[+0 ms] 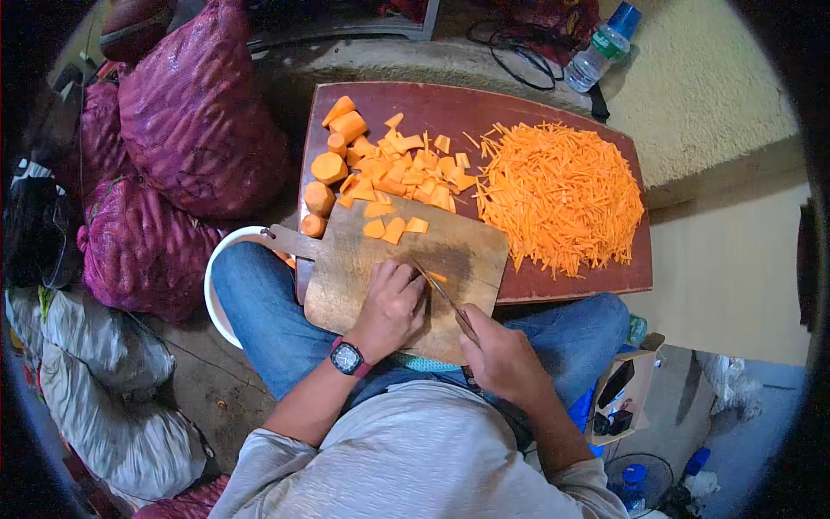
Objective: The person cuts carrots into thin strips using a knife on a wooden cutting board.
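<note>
Partly hidden: thin metal knife [443,293], inside bare right hand [503,355]; round white tub [222,319], behind blue denim leg [264,303]

Carrot shreds [562,203] and carrot pieces [406,173] were orange. Board [341,272] was tan-brown with a dark patch; tabletop [441,108], dark red. Sacks [199,125] were purple, mesh-patterned. Jeans [259,298] were blue, shirt [415,454] pale grey, watch strap [363,370] maroon, basin [210,292] white, bottle cap [625,19] blue.

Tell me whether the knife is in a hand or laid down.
In hand: the right hand grips the knife, which extends over the cutting board, close to the left hand.
</note>
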`<action>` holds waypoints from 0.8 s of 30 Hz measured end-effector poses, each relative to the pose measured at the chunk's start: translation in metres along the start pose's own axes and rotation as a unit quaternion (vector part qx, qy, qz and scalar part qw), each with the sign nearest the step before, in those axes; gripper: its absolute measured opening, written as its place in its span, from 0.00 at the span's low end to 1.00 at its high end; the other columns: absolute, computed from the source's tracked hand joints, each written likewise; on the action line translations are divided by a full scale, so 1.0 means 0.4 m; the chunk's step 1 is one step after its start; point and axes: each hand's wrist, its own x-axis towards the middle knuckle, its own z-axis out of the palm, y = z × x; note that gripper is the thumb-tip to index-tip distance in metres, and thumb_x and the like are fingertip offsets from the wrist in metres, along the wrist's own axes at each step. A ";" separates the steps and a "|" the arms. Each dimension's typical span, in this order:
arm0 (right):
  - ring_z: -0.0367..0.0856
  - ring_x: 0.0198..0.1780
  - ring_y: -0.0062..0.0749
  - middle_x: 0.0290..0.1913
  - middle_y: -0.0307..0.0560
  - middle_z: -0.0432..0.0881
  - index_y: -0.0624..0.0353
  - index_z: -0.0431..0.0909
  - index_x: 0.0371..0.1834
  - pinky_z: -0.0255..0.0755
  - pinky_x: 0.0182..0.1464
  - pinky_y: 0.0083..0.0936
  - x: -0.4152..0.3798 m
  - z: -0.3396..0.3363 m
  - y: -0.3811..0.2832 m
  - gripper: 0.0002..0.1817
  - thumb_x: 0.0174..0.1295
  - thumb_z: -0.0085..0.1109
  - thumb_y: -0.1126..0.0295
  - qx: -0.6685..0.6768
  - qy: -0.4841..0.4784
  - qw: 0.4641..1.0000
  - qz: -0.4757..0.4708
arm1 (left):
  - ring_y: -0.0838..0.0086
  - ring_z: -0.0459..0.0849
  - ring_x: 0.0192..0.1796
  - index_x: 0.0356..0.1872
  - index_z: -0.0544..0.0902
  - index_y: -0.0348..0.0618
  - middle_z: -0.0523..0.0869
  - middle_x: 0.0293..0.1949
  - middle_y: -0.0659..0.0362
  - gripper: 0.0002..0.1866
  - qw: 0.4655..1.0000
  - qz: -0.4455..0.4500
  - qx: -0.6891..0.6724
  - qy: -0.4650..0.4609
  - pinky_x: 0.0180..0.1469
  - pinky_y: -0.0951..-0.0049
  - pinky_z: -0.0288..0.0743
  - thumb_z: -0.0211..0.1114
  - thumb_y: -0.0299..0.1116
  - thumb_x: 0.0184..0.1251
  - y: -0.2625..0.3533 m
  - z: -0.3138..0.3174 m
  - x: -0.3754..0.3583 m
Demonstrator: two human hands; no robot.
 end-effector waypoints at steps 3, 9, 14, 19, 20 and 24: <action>0.86 0.54 0.74 0.51 0.70 0.87 0.57 0.74 0.66 0.80 0.51 0.60 -0.007 -0.012 -0.016 0.18 0.77 0.59 0.66 0.010 0.010 1.000 -0.006 | 0.49 0.78 0.52 0.48 0.89 0.34 0.81 0.45 0.50 0.19 1.000 0.000 0.001 0.014 0.56 0.51 0.75 0.78 0.24 0.52 -0.005 -0.005 0.003; 0.87 0.52 0.73 0.50 0.69 0.87 0.59 0.75 0.67 0.81 0.48 0.58 -0.011 -0.001 -0.002 0.19 0.76 0.61 0.68 -0.002 0.015 0.999 -0.032 | 0.53 0.79 0.52 0.42 0.89 0.33 0.82 0.43 0.52 0.12 1.000 -0.007 0.004 0.021 0.56 0.54 0.74 0.75 0.24 0.57 0.009 -0.014 0.012; 0.88 0.52 0.72 0.49 0.70 0.87 0.63 0.75 0.67 0.82 0.48 0.56 0.002 0.016 0.021 0.20 0.75 0.61 0.70 0.003 0.049 0.996 -0.069 | 0.54 0.79 0.50 0.41 0.90 0.35 0.82 0.41 0.52 0.10 0.999 -0.007 0.009 0.032 0.55 0.55 0.73 0.75 0.23 0.57 0.012 -0.017 0.015; 0.90 0.50 0.71 0.46 0.69 0.89 0.60 0.75 0.70 0.83 0.50 0.57 -0.011 -0.033 0.004 0.21 0.76 0.61 0.67 0.057 0.053 0.997 -0.014 | 0.52 0.80 0.47 0.39 0.90 0.35 0.82 0.39 0.51 0.10 0.998 -0.022 -0.010 0.055 0.52 0.54 0.74 0.75 0.22 0.55 -0.005 -0.004 0.009; 0.90 0.50 0.71 0.46 0.69 0.89 0.60 0.75 0.70 0.83 0.50 0.57 -0.014 -0.032 0.012 0.21 0.76 0.61 0.67 0.056 0.051 0.997 -0.013 | 0.50 0.80 0.47 0.40 0.90 0.35 0.82 0.39 0.50 0.11 0.997 -0.028 -0.022 0.067 0.51 0.53 0.75 0.76 0.21 0.54 -0.006 0.001 0.005; 0.90 0.49 0.71 0.43 0.69 0.88 0.60 0.75 0.71 0.83 0.48 0.55 -0.022 -0.012 0.033 0.22 0.77 0.60 0.67 0.085 0.066 0.993 -0.046 | 0.50 0.80 0.45 0.37 0.89 0.35 0.83 0.39 0.50 0.09 0.997 -0.032 -0.018 0.072 0.49 0.54 0.76 0.75 0.19 0.54 0.003 -0.005 0.018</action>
